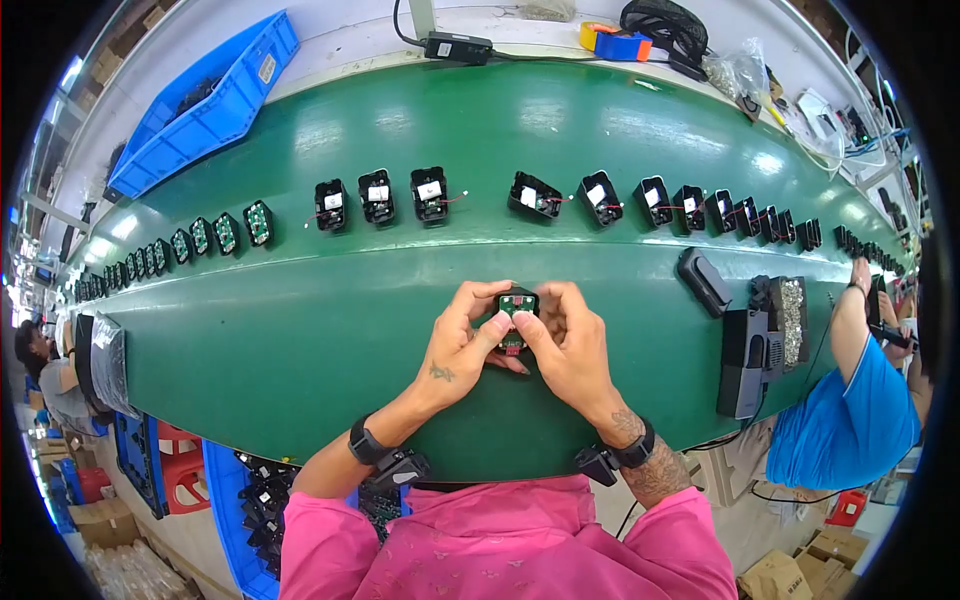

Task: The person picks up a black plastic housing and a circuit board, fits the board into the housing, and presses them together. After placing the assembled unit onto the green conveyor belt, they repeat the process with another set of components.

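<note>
Both hands grip one small black housing (517, 312) with a green board inside, above the near edge of the green belt (300, 340). The left hand (462, 345) and right hand (568, 345) pinch it from both sides. A row of similar housings (430, 195) lies toward the far edge.

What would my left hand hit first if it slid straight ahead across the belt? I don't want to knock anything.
Probably the black open casing with a white label in the row across the green belt, beyond the small unit your left hand holds; depth is uncertain.
</note>
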Available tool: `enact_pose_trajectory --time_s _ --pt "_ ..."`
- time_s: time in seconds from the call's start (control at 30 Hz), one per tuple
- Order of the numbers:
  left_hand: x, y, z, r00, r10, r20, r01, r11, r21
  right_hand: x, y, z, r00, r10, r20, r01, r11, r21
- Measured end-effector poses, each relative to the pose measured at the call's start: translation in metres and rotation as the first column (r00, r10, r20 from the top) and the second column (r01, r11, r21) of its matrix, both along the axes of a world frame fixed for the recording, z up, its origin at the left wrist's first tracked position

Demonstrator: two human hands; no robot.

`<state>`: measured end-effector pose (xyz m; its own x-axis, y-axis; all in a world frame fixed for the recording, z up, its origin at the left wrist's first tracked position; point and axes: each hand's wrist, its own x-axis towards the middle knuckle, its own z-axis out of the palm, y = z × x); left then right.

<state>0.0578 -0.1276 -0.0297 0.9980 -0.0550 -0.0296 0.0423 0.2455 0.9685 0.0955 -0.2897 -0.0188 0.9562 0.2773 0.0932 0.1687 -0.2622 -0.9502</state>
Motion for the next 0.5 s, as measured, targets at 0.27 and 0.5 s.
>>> enact_pose_trajectory --time_s 0.27,0.5 --pt "0.0 0.0 0.001 0.994 -0.044 -0.101 0.043 0.999 -0.018 0.007 -0.006 -0.008 0.982 0.186 0.033 -0.188 0.981 0.054" --pt "-0.001 -0.008 -0.005 0.992 0.036 -0.123 -0.032 0.999 0.033 0.005 -0.002 -0.015 0.97 0.134 0.202 -0.115 0.988 -0.104"
